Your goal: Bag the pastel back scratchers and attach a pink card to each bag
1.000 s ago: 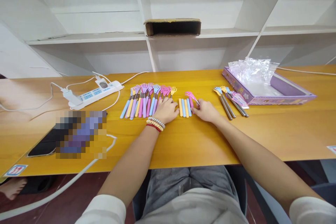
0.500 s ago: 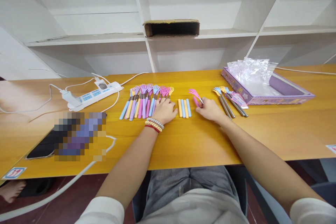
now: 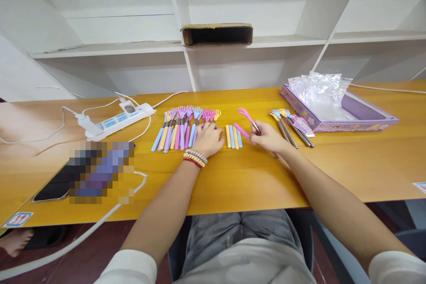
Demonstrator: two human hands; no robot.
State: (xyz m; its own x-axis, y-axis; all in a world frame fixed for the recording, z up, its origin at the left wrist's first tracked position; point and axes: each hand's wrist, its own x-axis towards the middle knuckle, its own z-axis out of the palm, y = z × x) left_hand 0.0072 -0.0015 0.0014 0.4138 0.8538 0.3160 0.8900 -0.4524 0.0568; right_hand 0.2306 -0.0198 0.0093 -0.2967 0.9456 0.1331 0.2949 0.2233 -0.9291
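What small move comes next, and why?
Probably bring the left hand over to steady the loose pink handle: it slants toward the fingers of the right hand, which grips the pink scratcher, its metal rod end bare. The left hand rests at the row of scratchers.

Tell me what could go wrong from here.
The right hand holds the pink scratcher with a pink handle at its fingertips; that handle could slip. It also angles close to the loose handles and might knock them. The left hand rests at the scratcher row; shifting it could disturb that.
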